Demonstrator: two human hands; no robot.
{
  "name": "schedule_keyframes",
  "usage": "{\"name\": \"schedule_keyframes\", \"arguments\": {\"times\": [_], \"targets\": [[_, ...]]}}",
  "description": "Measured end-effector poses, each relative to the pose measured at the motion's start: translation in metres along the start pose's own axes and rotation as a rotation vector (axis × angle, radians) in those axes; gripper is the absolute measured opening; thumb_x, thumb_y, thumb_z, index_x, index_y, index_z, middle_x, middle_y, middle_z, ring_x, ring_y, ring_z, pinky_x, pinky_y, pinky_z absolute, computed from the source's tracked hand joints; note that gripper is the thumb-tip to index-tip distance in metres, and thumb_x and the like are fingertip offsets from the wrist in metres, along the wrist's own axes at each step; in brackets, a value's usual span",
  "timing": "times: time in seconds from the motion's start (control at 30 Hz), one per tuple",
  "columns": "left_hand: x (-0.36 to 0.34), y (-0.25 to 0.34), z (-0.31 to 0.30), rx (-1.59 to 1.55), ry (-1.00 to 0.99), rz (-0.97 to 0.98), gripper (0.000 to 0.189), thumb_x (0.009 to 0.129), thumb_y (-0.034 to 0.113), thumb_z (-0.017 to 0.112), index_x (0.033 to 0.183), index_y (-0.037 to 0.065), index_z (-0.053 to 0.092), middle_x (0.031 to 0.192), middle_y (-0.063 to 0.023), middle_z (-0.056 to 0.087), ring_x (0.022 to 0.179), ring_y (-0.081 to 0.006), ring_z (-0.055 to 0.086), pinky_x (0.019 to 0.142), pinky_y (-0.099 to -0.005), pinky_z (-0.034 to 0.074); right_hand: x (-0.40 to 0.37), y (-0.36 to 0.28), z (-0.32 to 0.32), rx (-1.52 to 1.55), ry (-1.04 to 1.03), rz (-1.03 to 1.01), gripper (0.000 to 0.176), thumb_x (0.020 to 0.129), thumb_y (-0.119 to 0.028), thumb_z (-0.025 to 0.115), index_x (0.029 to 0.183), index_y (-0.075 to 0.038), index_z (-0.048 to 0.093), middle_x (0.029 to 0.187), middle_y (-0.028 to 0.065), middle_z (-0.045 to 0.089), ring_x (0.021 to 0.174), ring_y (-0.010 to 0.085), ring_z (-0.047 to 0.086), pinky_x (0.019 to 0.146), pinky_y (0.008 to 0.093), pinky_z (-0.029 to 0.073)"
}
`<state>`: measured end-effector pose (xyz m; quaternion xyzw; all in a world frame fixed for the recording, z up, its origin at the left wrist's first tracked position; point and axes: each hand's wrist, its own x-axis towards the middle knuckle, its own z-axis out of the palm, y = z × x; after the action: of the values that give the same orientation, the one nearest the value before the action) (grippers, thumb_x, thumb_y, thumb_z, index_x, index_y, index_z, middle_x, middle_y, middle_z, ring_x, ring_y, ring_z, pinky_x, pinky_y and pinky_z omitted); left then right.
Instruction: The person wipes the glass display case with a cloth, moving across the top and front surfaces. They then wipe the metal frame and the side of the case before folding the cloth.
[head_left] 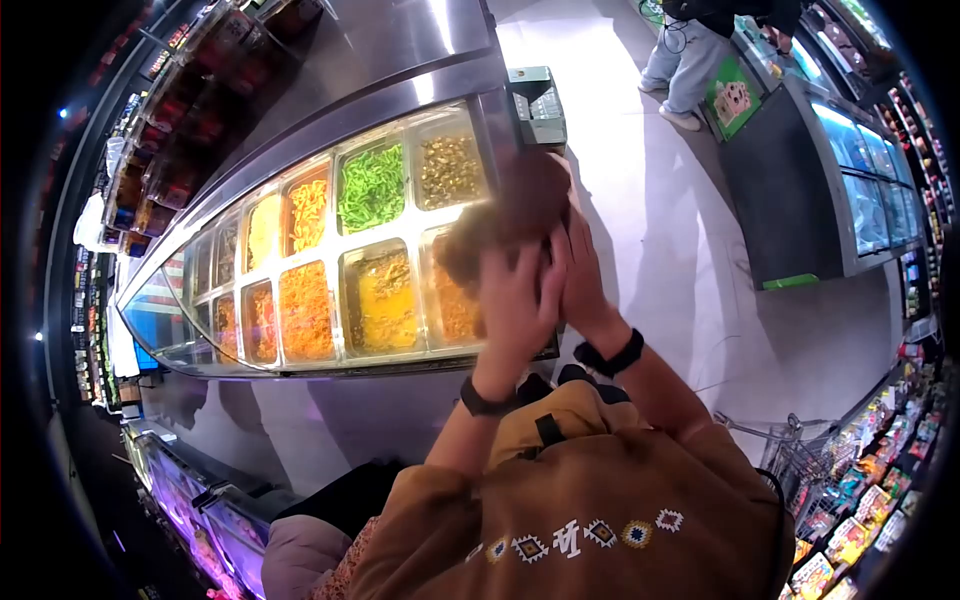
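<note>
Both hands reach forward over the near right corner of a food display case. My left hand (520,290) has its fingers stretched out and apart against a blurred brown shape (475,240). Close against it on the right, my right hand (585,275) shows extended fingers beside a darker brown blurred shape (535,195). What these brown shapes are, I cannot make out. Each wrist wears a black band. Behind the hands lie trays of food, including a yellow one (388,318), an orange one (306,310) and green strips (371,188).
A grey device (537,105) stands at the case's right end. Across the pale floor (660,250) are a person's legs (680,65) and a dark refrigerated counter (775,190). A wire cart (800,450) is at lower right; another person's sleeve (305,555) is at lower left.
</note>
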<state>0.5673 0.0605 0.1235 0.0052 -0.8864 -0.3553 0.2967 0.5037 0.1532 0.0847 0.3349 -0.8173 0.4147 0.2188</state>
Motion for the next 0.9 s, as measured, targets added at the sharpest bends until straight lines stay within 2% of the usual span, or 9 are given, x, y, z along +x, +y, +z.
{"name": "schedule_keyframes", "arguments": {"times": [0.1, 0.17, 0.23, 0.3, 0.33, 0.47, 0.67, 0.8, 0.9], "targets": [[-0.062, -0.015, 0.006, -0.04, -0.177, -0.091, 0.044, 0.089, 0.02, 0.056, 0.129, 0.0, 0.058, 0.142, -0.0357, 0.039, 0.129, -0.0542, 0.038, 0.107, -0.0545, 0.034, -0.07, 0.004, 0.013, 0.068, -0.09, 0.203, 0.051, 0.094, -0.016, 0.055, 0.138, 0.004, 0.042, 0.141, 0.0268, 0.044, 0.131, 0.0427, 0.043, 0.112, 0.0447, 0.035], [-0.114, -0.037, 0.019, -0.034, -0.256, -0.09, 0.041, 0.09, 0.023, 0.062, 0.126, 0.004, 0.061, 0.129, -0.0285, 0.051, 0.112, -0.046, 0.052, 0.096, -0.0497, 0.042, -0.088, -0.002, 0.007, 0.382, -0.286, 0.415, 0.054, 0.092, -0.02, 0.057, 0.14, 0.001, 0.042, 0.142, 0.025, 0.044, 0.132, 0.0421, 0.042, 0.113, 0.0438, 0.034], [-0.15, -0.049, 0.033, -0.063, -0.289, -0.106, 0.038, 0.09, 0.02, 0.062, 0.124, 0.004, 0.062, 0.127, -0.0272, 0.052, 0.111, -0.0449, 0.052, 0.096, -0.0497, 0.042, -0.117, 0.0, 0.008, 0.376, -0.383, 0.436, 0.056, 0.091, -0.024, 0.059, 0.141, -0.001, 0.043, 0.143, 0.0232, 0.045, 0.133, 0.0415, 0.041, 0.113, 0.0431, 0.034], [-0.172, -0.053, 0.039, -0.088, -0.33, -0.129, 0.037, 0.09, 0.019, 0.062, 0.123, 0.003, 0.063, 0.126, -0.0263, 0.053, 0.111, -0.0443, 0.052, 0.096, -0.0499, 0.042, -0.153, 0.007, 0.019, 0.056, -0.398, 0.26, 0.057, 0.09, -0.027, 0.06, 0.14, -0.004, 0.044, 0.142, 0.0213, 0.046, 0.133, 0.0409, 0.041, 0.113, 0.0427, 0.034], [-0.178, -0.055, 0.041, -0.098, -0.353, -0.136, 0.036, 0.09, 0.018, 0.061, 0.123, 0.003, 0.063, 0.126, -0.026, 0.053, 0.111, -0.0443, 0.052, 0.096, -0.0501, 0.042, -0.16, 0.007, 0.02, 0.082, -0.404, 0.256, 0.059, 0.092, -0.028, 0.059, 0.142, -0.002, 0.042, 0.147, 0.0223, 0.039, 0.136, 0.0425, 0.036, 0.115, 0.0461, 0.029], [-0.177, -0.056, 0.041, -0.169, -0.357, -0.13, 0.036, 0.09, 0.017, 0.061, 0.123, 0.002, 0.063, 0.129, -0.0252, 0.053, 0.113, -0.0441, 0.051, 0.098, -0.0507, 0.041, -0.15, -0.005, 0.008, 0.016, -0.411, 0.14, 0.065, 0.092, -0.03, 0.059, 0.144, 0.001, 0.038, 0.152, 0.0254, 0.031, 0.141, 0.0443, 0.029, 0.118, 0.0498, 0.023], [-0.16, -0.047, 0.041, -0.169, -0.306, -0.15, 0.038, 0.091, 0.019, 0.06, 0.124, 0.001, 0.062, 0.13, -0.0272, 0.053, 0.116, -0.0452, 0.05, 0.101, -0.051, 0.039, -0.143, 0.007, 0.011, 0.101, -0.475, 0.293, 0.064, 0.095, -0.027, 0.056, 0.147, 0.002, 0.035, 0.153, 0.0247, 0.03, 0.145, 0.0407, 0.024, 0.12, 0.0468, 0.02], [-0.124, -0.035, 0.04, -0.18, -0.161, -0.121, 0.04, 0.091, 0.018, 0.059, 0.126, 0.0, 0.061, 0.13, -0.0285, 0.053, 0.116, -0.0465, 0.05, 0.1, -0.0506, 0.039, -0.122, 0.019, 0.014, 0.468, -0.445, 0.383, 0.06, 0.099, -0.024, 0.05, 0.15, 0.0, 0.029, 0.153, 0.0199, 0.033, 0.144, 0.0349, 0.028, 0.119, 0.041, 0.022], [-0.078, -0.016, 0.032, -0.2, -0.06, -0.136, 0.039, 0.09, 0.015, 0.057, 0.125, -0.003, 0.06, 0.129, -0.0292, 0.053, 0.116, -0.0477, 0.05, 0.1, -0.0505, 0.039, -0.071, 0.013, -0.003, 0.443, -0.336, 0.244, 0.057, 0.097, -0.022, 0.055, 0.146, -0.003, 0.036, 0.145, 0.0205, 0.041, 0.134, 0.0355, 0.04, 0.113, 0.0397, 0.031]]}}
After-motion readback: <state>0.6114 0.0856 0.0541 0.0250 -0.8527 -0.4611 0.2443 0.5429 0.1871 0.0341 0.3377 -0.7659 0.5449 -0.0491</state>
